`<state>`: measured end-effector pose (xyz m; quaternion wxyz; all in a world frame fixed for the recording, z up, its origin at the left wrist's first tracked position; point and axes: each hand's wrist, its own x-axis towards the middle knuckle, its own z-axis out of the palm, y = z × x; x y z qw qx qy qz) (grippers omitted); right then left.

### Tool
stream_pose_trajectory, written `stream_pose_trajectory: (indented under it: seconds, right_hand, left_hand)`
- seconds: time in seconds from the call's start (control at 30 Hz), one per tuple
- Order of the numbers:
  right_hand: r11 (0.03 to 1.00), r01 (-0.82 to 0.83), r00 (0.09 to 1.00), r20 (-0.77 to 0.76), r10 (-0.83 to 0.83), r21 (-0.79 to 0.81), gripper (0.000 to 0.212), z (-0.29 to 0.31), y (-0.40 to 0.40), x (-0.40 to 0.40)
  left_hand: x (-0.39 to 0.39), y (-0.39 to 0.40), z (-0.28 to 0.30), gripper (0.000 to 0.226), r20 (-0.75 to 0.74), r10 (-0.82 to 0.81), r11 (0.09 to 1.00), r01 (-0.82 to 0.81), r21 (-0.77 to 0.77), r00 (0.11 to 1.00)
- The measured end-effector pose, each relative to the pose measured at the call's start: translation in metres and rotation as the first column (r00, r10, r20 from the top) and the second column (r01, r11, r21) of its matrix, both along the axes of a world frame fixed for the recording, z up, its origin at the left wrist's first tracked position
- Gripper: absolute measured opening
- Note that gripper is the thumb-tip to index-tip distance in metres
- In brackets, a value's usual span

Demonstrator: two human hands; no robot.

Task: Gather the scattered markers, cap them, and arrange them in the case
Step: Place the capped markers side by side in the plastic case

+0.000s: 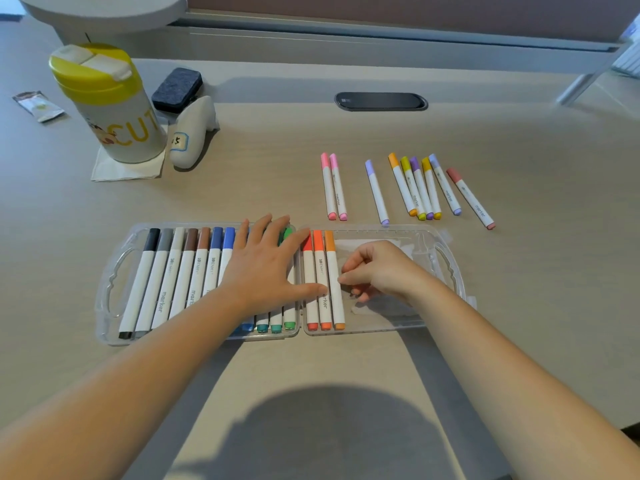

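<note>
Both forearms are bare, without sleeves, rings or watches.

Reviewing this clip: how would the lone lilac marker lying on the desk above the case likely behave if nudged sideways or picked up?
The lilac marker looks like a round, straight barrel, so a sideways nudge would probably roll it across the flat desk. It appears stiff and probably light. Its smooth white body may be a little slippery.
</note>
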<state>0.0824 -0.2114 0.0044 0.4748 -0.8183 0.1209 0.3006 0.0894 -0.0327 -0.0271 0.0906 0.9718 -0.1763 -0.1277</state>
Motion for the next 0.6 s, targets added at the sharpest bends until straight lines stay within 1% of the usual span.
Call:
stream_pose_trajectory:
  seconds: [0.07, 0.13, 0.2, 0.3, 0.4, 0.47, 0.6]
  right_hand:
    - [0.998, 0.053, 0.995, 0.085, -0.051, -0.029, 0.007, 0.002, -0.005, 0.001]
    - [0.986, 0.156, 0.968, 0.206, -0.140, -0.062, 0.016, 0.000, -0.014, 0.007]
    - [0.958, 0.286, 0.914, 0.309, -0.264, -0.027, 0.018, -0.001, -0.023, 0.016]
    - [0.907, 0.420, 0.824, 0.419, -0.383, 0.003, 0.020, -0.002, -0.032, 0.032]
    - [0.886, 0.462, 0.783, 0.487, -0.388, -0.037, 0.034, -0.004, -0.039, 0.047]
    - [0.888, 0.456, 0.784, 0.499, -0.369, -0.060, 0.041, -0.007, -0.043, 0.057]
    - [0.872, 0.441, 0.796, 0.541, -0.272, -0.211, 0.040, -0.016, -0.047, 0.076]
  left_hand:
    - [0.001, -0.002, 0.002, 0.100, -0.013, 0.008, 1.000, -0.007, 0.001, 1.000]
    - [0.002, -0.004, 0.003, 0.107, -0.012, -0.001, 1.000, 0.001, 0.004, 1.000]
    - [0.002, -0.009, 0.002, 0.113, -0.006, -0.037, 0.999, 0.037, 0.035, 0.999]
    - [0.002, -0.014, -0.003, 0.108, -0.015, -0.062, 0.994, 0.063, 0.088, 0.998]
    - [0.004, -0.015, -0.008, 0.108, 0.006, -0.055, 0.993, 0.054, 0.108, 0.998]
    - [0.004, -0.014, -0.010, 0.109, 0.023, -0.056, 0.992, 0.053, 0.115, 0.998]
    - [0.002, -0.014, -0.011, 0.107, 0.033, -0.044, 0.994, 0.040, 0.105, 0.998]
